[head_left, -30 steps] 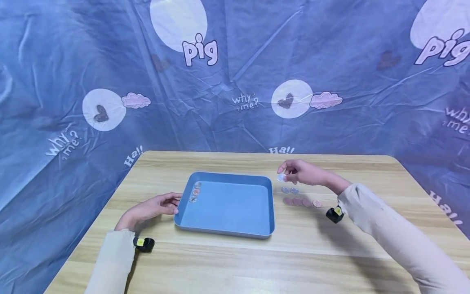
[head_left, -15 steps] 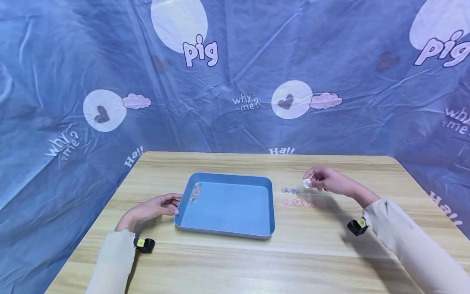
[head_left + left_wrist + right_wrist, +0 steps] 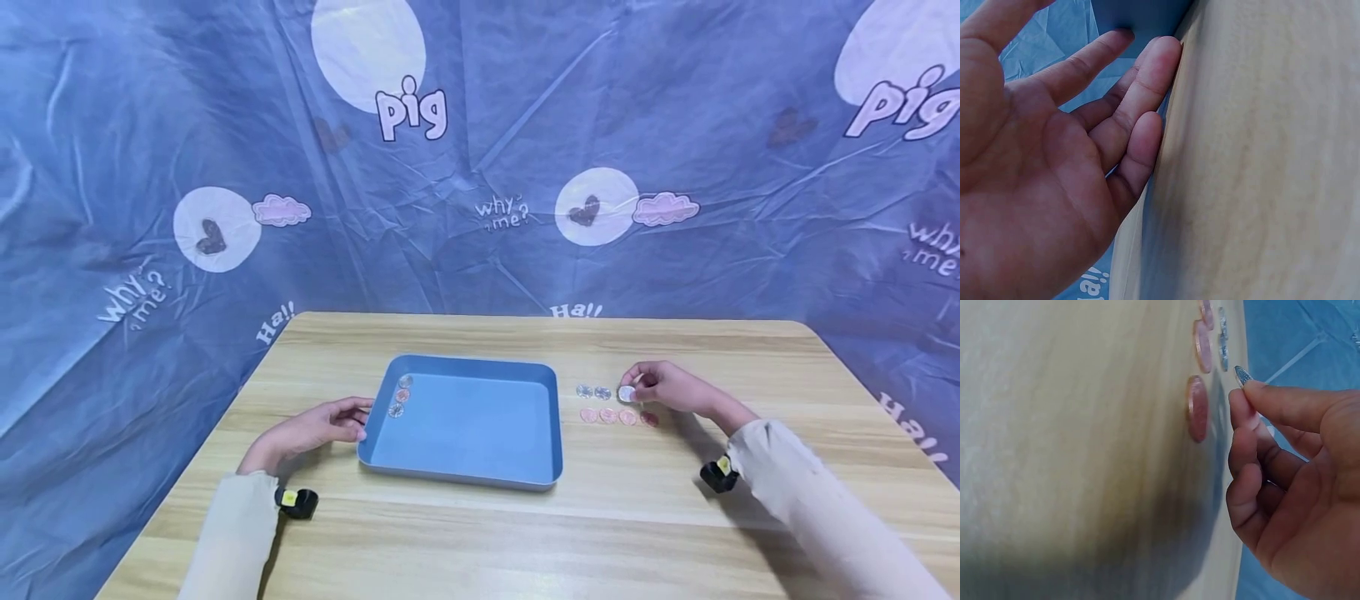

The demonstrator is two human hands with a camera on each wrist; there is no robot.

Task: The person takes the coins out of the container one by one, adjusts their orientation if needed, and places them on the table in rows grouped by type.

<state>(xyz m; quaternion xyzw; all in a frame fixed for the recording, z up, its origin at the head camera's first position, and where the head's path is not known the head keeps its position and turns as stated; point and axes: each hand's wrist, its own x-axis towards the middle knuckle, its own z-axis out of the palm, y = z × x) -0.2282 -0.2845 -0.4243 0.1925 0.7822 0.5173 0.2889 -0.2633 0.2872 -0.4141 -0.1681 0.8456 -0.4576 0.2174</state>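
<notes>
Between thumb and fingertips my right hand (image 3: 671,389) pinches a silver coin (image 3: 626,393), low over the table. In the right wrist view that coin (image 3: 1242,376) shows almost edge-on at the fingertips. Two silver coins (image 3: 593,392) lie in line to its left. Several copper coins (image 3: 608,416) form a row nearer the person. At the blue tray's (image 3: 468,483) left side my left hand (image 3: 318,427) rests with relaxed fingers touching the wall. The left wrist view shows that hand (image 3: 1054,162) palm-on, a fingertip against the tray wall.
Inside the tray's left edge, two silver coins and one copper coin (image 3: 403,395) stand in a short column. All rests on a light wooden table (image 3: 480,542). A blue printed cloth (image 3: 480,275) hangs behind and at the sides.
My right hand has moved right with the silver coin, then down to the end of the silver row. The left hand and tray have stayed in place.
</notes>
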